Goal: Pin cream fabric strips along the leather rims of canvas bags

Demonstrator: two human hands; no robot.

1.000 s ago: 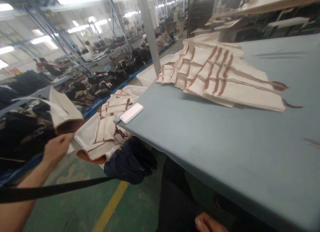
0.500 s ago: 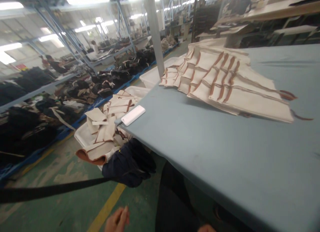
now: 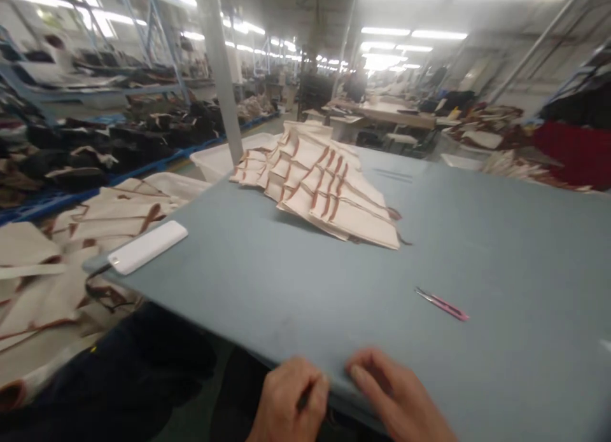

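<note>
My left hand (image 3: 292,400) is at the near edge of the blue-grey table (image 3: 248,289), its fingers curled in and the thumb against them. Whether anything is inside that fist is hidden. To its right, my right hand (image 3: 401,394) is over the table edge, fingers loosely bent, a gap between thumb and forefinger, nothing seen in it. Pink-handled tweezers or thread snips (image 3: 443,305) lie on the table beyond my right hand, not touched. Farther off rests a stack of cream fabric pieces (image 3: 329,187) with brown edging.
A white power bank-like box (image 3: 147,246) with a dark cable sits at the left table corner. Bins (image 3: 214,159) and cream pieces (image 3: 109,216) stand left of the table, beside dark cloth (image 3: 128,372). A post (image 3: 222,73) rises behind. Red fabric (image 3: 573,152) is at far right.
The view has swung right and now takes in the snips and more of the table. Both hands have come up from below to the table's near edge.
</note>
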